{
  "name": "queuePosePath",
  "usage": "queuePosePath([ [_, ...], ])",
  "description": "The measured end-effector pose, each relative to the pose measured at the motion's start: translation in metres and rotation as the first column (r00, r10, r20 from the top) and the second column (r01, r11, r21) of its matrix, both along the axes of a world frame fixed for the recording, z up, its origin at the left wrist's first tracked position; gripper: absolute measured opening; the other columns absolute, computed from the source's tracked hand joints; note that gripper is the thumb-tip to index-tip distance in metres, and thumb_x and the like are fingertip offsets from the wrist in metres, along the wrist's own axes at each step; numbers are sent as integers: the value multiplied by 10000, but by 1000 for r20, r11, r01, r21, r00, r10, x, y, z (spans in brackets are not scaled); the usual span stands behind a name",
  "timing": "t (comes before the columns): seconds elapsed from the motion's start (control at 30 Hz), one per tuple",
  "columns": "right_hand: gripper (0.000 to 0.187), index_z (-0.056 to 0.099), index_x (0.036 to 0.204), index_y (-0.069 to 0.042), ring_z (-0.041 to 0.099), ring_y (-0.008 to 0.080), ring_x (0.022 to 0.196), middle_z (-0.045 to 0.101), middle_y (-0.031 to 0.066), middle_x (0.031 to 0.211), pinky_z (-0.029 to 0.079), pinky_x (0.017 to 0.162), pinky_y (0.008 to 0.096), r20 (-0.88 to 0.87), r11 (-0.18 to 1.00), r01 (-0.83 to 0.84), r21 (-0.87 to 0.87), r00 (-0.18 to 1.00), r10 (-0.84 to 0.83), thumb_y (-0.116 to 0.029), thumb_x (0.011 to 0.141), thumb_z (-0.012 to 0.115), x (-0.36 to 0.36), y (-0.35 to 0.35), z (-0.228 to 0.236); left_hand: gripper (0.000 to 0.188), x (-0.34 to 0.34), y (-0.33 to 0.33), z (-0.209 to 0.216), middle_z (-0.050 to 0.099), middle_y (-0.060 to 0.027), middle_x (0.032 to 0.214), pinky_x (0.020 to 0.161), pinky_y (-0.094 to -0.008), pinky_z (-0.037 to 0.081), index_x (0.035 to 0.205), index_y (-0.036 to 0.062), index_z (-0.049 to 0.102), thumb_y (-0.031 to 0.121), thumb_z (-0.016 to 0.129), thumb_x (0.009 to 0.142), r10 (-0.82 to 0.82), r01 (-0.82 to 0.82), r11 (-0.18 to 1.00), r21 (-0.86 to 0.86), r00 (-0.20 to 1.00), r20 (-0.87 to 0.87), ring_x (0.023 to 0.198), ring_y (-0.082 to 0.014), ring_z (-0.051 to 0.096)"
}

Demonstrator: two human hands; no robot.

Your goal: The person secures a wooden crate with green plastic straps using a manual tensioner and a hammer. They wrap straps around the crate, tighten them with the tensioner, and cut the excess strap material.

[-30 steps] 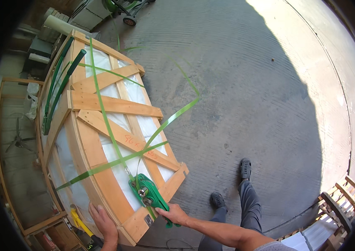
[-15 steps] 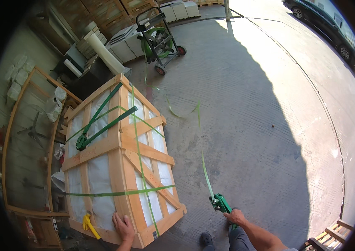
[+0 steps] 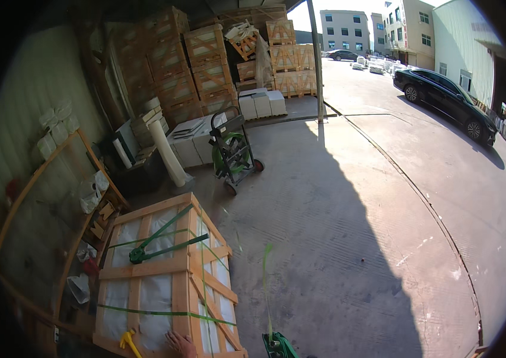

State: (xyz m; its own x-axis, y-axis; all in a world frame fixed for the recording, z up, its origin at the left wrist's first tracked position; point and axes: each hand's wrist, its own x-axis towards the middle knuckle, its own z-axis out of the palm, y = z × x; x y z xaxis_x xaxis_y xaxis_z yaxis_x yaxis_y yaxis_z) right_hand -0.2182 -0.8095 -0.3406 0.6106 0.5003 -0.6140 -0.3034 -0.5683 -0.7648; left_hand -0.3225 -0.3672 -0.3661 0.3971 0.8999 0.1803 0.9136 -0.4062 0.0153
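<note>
My left hand lies with its fingers spread on the near top of a wooden crate wrapped in white sheeting. Beside it is a yellow hammer, partly cut off by the lower edge. On the crate top rests a green long-handled crimping tool, its two handles apart. Green straps run across and down the crate. A green strapping tensioner shows at the bottom edge, right of the crate, with a loose green strap rising from it. My right hand is out of the picture.
A wheeled strap dispenser cart with a green coil stands beyond the crate. White boxes and a pale upright roll are behind. A wooden frame leans at left. A post and dark car stand farther off.
The view has tilted up, bringing stacked crates and buildings into sight. The crate, tensioner and left hand sit lower in the picture; the right hand, previously gripping the tensioner, has left it.
</note>
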Motion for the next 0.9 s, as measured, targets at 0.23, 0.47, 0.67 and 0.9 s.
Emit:
queuePosePath([
  [0.23, 395, 677, 774, -4, 474, 137, 388, 618, 73, 611, 365, 348, 323, -253, 879, 274, 391, 950, -184, -357, 860, 520, 20, 44, 149, 350, 44, -229, 81, 647, -74, 808, 611, -285, 502, 1110, 68, 593, 351, 459, 953, 512, 551, -294, -781, 781, 359, 685, -157, 615],
  [0.47, 273, 672, 781, -21, 524, 132, 442, 612, 63, 605, 423, 406, 303, 14, 951, -9, 309, 1000, 5, -249, 835, 532, 8, 73, 159, 295, 28, -172, 69, 615, -55, 760, 535, -278, 473, 1118, 87, 593, 298, 501, 934, -31, 611, -163, -774, 781, 623, 609, -146, 579],
  [0.67, 387, 633, 950, -34, 533, 204, 596, 563, 70, 678, 414, 568, 357, -41, 891, -453, 8, 890, 453, -399, 891, 519, 58, 40, 123, 207, -13, -88, 20, 516, -14, 648, 419, -264, 397, 1057, 113, 602, 235, 562, 895, -555, 865, -1, -503, 418, 719, 479, -122, 470],
  [0.9, 205, 677, 819, -46, 616, 295, 629, 650, 138, 700, 465, 540, 440, 587, 995, 98, -23, 807, -66, -230, 808, 588, -31, 122, 70, 166, 5, -138, 18, 385, 36, 535, 363, -284, 307, 924, 115, 589, 263, 613, 853, 128, 403, -12, -915, 908, 399, 406, -133, 361],
])
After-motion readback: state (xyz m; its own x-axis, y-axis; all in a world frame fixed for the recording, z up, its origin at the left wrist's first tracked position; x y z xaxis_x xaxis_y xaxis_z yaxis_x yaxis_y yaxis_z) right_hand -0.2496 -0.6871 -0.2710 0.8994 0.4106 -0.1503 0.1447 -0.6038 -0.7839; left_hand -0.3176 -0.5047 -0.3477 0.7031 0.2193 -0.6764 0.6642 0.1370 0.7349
